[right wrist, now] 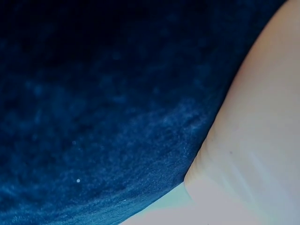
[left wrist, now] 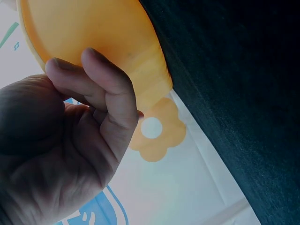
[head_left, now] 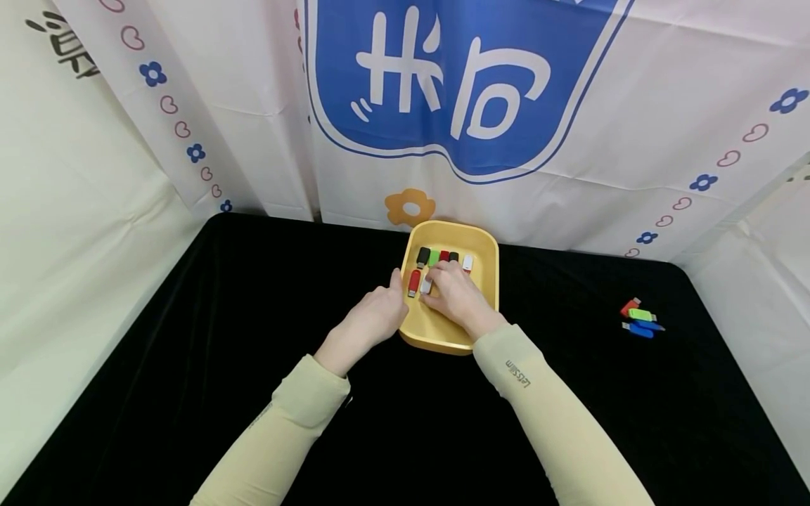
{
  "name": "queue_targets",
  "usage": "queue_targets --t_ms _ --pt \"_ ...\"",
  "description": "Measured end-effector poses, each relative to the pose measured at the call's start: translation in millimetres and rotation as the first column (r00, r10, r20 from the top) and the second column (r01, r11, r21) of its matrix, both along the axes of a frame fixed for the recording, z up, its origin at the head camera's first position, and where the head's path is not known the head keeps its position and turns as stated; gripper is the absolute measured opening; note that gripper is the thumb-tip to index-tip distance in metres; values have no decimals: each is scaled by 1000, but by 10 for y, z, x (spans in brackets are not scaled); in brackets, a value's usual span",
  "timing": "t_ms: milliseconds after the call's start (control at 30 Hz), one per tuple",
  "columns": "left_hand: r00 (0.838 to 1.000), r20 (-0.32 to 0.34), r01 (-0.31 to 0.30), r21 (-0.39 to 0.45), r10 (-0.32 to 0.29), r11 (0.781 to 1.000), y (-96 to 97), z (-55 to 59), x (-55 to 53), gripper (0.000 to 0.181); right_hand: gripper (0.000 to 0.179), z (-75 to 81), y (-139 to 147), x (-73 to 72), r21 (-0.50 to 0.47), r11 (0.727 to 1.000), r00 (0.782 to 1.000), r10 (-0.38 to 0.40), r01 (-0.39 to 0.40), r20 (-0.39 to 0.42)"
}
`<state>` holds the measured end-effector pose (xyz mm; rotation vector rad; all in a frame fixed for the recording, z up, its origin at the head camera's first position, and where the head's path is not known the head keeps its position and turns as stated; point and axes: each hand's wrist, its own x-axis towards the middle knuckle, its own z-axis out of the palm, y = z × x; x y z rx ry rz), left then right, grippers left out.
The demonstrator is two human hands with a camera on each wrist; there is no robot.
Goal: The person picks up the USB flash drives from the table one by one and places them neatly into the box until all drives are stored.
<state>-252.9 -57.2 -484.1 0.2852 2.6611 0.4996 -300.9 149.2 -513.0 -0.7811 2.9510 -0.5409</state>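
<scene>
"Pinching what, that right hand (head_left: pixel 458 295)?"
"A white USB stick (head_left: pixel 426 285), between thumb and fingers, inside the yellow tray (head_left: pixel 436 327). The left hand (head_left: pixel 378 313) touches its left wall; whether gripping, I can't tell."

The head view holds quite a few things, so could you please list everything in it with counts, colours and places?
Tray: 1, yellow, far middle of the table
USB sticks in the tray: at least 7, black, green, red, white; some partly hidden
USB sticks on the table: at least 4, red, green, blue, clustered right of the tray
Table: 1, black, under everything
Backdrop: white, behind the table
Blue emblem: 1, white characters, on the backdrop
Orange flower: 1, behind the tray
Blue flowers, pink hearts: several, both sides
Sleeves: 2, pale yellow-green, forearms
Left hand: 1, bare, tray's left rim
Right hand: 1, bare, at a white USB stick
</scene>
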Motion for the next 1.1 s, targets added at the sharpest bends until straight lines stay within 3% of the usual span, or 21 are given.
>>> queue_targets --t_ms 367,600,800,867,1033,1100 --pt "1000 -4 -1 -7 1 1000 25 21 6 84 32 1 24 12 -9 1000 999 4 -4 -32" --pt "1000 -7 -7 -9 7 1000 33 36 20 85 34 15 54 41 -101 995 991 -21 8 -130" --pt "1000 6 -20 -8 20 1000 26 62 31 86 24 83 46 89 -200 980 984 -55 20 -171" --pt "999 14 -28 -5 28 1000 22 57 26 86 23 262 24 218 -215 976 983 -57 18 -173" --pt "1000 9 -29 -1 29 1000 12 21 11 87 20 198 107 216 -248 969 979 -54 4 -196" --pt "1000 9 -28 1 28 1000 8 11 13 87 18 -34 193 87 -255 967 976 -47 -9 -213"
